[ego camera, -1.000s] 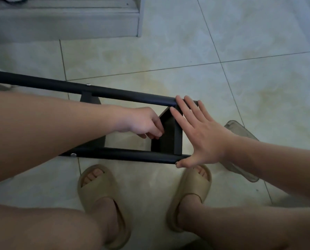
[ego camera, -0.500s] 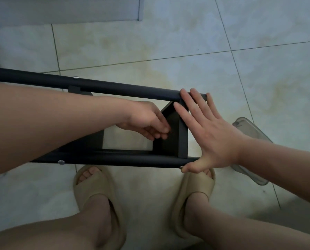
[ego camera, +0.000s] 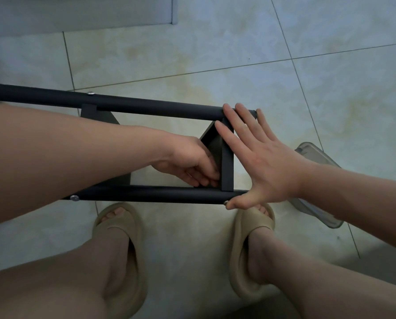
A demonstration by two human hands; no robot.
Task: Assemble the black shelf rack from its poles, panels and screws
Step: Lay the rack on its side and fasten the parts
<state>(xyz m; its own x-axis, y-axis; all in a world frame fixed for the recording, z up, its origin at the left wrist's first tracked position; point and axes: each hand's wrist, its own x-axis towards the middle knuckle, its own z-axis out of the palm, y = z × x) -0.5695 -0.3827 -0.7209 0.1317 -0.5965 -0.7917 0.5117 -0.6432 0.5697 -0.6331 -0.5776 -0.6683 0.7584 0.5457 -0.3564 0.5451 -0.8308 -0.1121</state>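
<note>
Right hand (ego camera: 263, 164): flat and wide open, fingers straight and slightly spread, forearm entering from lower right. The palm faces the outer side of the end panel (ego camera: 227, 157). The fingertips (ego camera: 229, 111) lie over the end of the far pole (ego camera: 158, 107), and the thumb rests on the end of the near pole (ego camera: 160, 195), beside a small screw head (ego camera: 225, 202). Left hand (ego camera: 187, 165): forearm crosses the frame from the left. The hand reaches into the opening between the two poles, fingers bent, tips against the inner face of the end panel at the corner where it meets the near pole. Cannot tell whether these fingers pinch anything; the contact point is in shadow. Rack position: the partly built black frame lies on its side above the tiled floor (ego camera: 238, 54), directly in front of the knees. The poles run left to right, roughly parallel, with the end panel spanning them between the two hands. A second cross panel (ego camera: 90, 111) joins the poles further left, mostly hidden behind the left forearm. Screw heads show on the far pole (ego camera: 90, 93) and the near pole (ego camera: 74, 198). Feet in beige slippers (ego camera: 121, 226) stand just below the near pole. A clear plastic container (ego camera: 316, 178) lies on the floor behind the right wrist.
</note>
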